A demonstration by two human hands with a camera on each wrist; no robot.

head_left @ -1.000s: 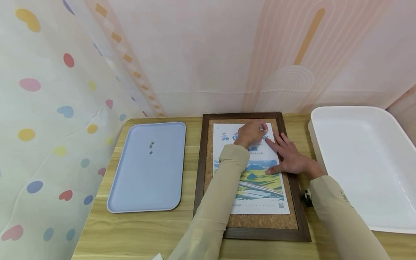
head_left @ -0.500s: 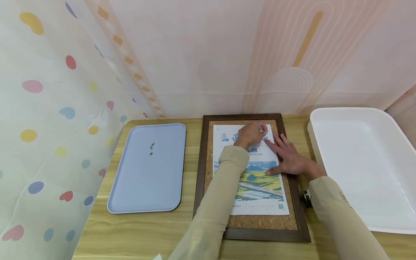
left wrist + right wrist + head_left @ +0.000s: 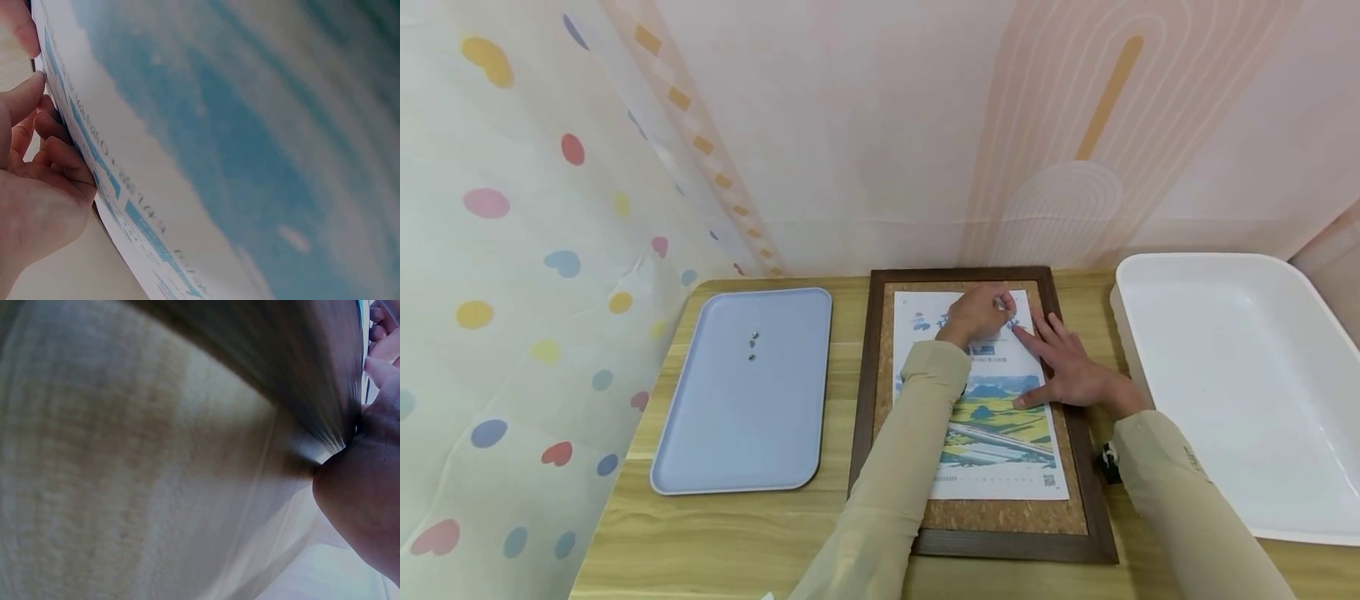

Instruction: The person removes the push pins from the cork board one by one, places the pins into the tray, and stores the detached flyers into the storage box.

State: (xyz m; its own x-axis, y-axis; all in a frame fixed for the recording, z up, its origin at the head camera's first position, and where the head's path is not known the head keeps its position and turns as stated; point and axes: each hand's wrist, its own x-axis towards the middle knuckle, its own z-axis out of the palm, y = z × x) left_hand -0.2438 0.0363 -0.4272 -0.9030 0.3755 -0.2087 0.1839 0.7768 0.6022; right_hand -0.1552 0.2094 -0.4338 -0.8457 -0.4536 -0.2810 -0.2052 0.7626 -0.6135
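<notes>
A printed poster (image 3: pixel 992 433) with a landscape picture lies on a cork board (image 3: pixel 1000 517) in a dark wooden frame. My left hand (image 3: pixel 976 315) reaches over the poster's upper right part, fingers curled and fingertips together. They pinch what seems to be a small silvery push pin, mostly hidden by the fingers. In the left wrist view, the left thumb (image 3: pixel 28 94) and curled fingers touch the paper. With fingers spread, my right hand (image 3: pixel 1067 367) presses on the poster's right edge and the frame.
Left of the board, a light blue tray (image 3: pixel 737 433) bears 3 small silvery pins (image 3: pixel 752 343). To the right stands a large white tub (image 3: pixel 1247 375). A patterned curtain (image 3: pixel 865 167) hangs behind the wooden table (image 3: pixel 700 542).
The head view has tilted slightly, so the scene sits a little lower. Both hands stay at the same places on the poster; the silvery glint at my left fingertips shows less now.
</notes>
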